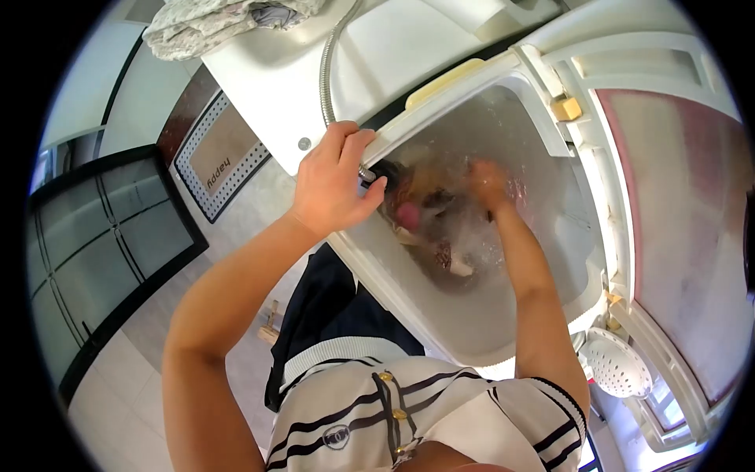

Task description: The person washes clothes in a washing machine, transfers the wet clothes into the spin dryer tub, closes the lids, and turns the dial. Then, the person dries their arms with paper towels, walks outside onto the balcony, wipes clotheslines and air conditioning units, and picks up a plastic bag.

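A white tub holds water with dark, pink and patterned cloth in it. My left hand is at the tub's left edge, its fingers curled around the end of a metal hose that comes down over the white counter. A dark nozzle at the hose's end points into the tub. Inside the tub, my right hand is in the splashing water, to the right of the cloth. Splashes blur its fingers, and whether it holds anything is hidden.
An open lid stands at the tub's right. Folded fabric lies on the counter at the top. A white perforated basket hangs at the lower right. On the floor at left lies a mat near a black-framed door.
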`<state>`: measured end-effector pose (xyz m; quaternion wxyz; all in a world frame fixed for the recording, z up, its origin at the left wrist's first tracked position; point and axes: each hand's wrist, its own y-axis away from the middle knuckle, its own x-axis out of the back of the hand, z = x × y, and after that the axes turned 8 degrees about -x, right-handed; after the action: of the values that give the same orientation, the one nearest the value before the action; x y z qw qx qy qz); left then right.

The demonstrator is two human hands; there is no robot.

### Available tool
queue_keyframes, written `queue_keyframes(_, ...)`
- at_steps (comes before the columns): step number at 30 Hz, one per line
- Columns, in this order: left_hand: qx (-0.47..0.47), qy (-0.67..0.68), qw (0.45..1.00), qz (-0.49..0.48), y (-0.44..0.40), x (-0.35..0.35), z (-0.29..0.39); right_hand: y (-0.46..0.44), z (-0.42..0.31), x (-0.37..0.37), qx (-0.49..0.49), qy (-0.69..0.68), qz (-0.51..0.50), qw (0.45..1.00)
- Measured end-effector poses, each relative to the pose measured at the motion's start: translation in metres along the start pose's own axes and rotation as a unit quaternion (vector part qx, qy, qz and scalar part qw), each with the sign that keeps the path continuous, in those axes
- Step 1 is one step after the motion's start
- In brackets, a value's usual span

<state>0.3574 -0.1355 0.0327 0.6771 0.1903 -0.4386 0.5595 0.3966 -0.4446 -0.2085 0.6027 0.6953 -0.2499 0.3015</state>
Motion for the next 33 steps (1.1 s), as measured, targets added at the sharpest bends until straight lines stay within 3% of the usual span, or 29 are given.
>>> queue_keyframes(3, 0.007, 0.003, 1.0, -0.007, 0.001, 0.0, 0.0, -0.049, 0.011, -0.01, -0.076, -0.039, -0.043, 0.995)
queue_keyframes(10, -0.008, -0.003, 1.0, -0.007, -0.001, -0.002, -0.008, -0.108, -0.014, -0.081, -0.061, 0.063, -0.069, 0.994)
queue_keyframes(14, -0.014, -0.005, 1.0, -0.001, -0.004, -0.003, -0.008, -0.093, -0.018, -0.092, -0.042, 0.086, -0.079, 0.992)
queue_keyframes(25, -0.008, 0.009, 1.0, 0.001, 0.002, 0.007, -0.001, 0.136, -0.009, 0.058, 0.001, 0.111, -0.18, 0.977)
queue_keyframes(28, -0.006, -0.007, 1.0, 0.002, 0.003, 0.007, -0.001, 0.213, -0.016, 0.119, 0.027, 0.154, -0.141, 0.978)
queue_keyframes(31, 0.001, -0.004, 1.0, -0.013, 0.003, 0.008, -0.002, 0.283, -0.014, 0.17, 0.025, 0.065, -0.083, 0.994)
queue_keyframes(33, 0.009, -0.001, 1.0, -0.02, 0.004, 0.008, 0.0, 0.325, -0.024, 0.209, -0.055, -0.025, -0.096, 0.994)
